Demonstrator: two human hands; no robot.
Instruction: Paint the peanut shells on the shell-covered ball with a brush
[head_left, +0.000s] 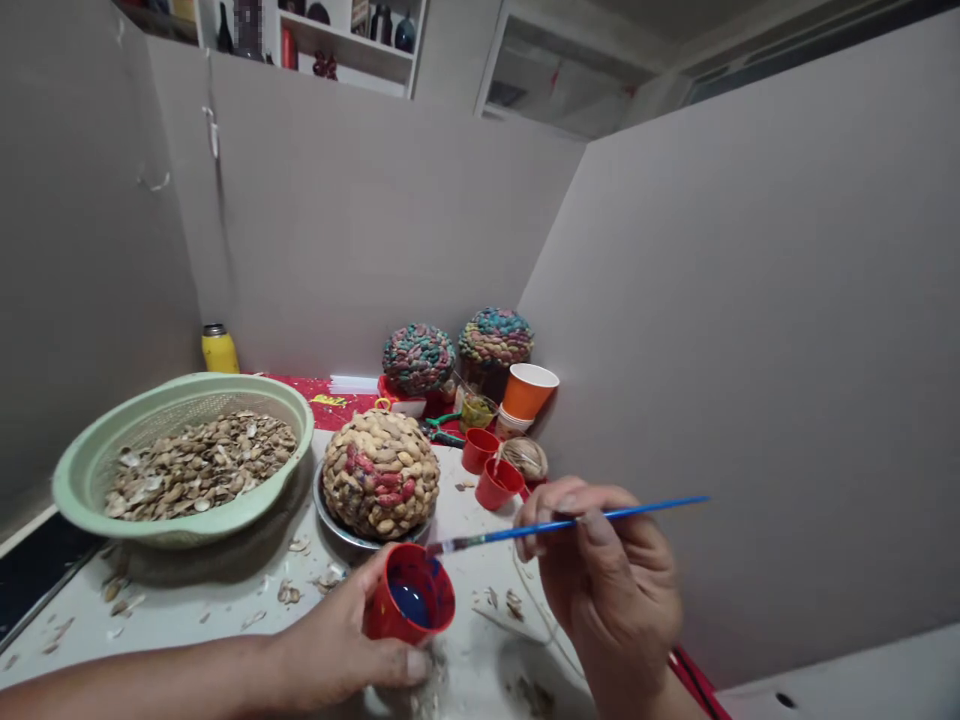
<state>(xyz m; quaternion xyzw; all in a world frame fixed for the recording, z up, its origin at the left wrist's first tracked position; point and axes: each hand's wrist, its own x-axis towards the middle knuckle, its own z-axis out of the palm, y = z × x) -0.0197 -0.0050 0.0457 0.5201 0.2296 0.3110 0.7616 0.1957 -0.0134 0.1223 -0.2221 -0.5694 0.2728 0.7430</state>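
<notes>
My left hand [345, 630] is wrapped round a red cup [411, 622] with dark blue paint [409, 602] inside, its mouth tipped towards me. A blue-handled paintbrush [540, 528] is pinched in my right hand [607, 580]. The bristle end reaches the far rim of the cup; whether it touches cannot be made out. Just beyond the cup, a ball covered in peanut shells [382, 470] rests in a metal bowl [341, 530]. Most shells on it are bare tan, and a few on the front are painted red.
A green colander [71, 490] full of shell pieces stands on the left. Two red cups [499, 484], an orange paper cup [531, 392], pliers [444, 434] and two painted shell balls [495, 337] sit further back. A yellow bottle [219, 350] is at back left. Grey partitions [360, 220] enclose the table.
</notes>
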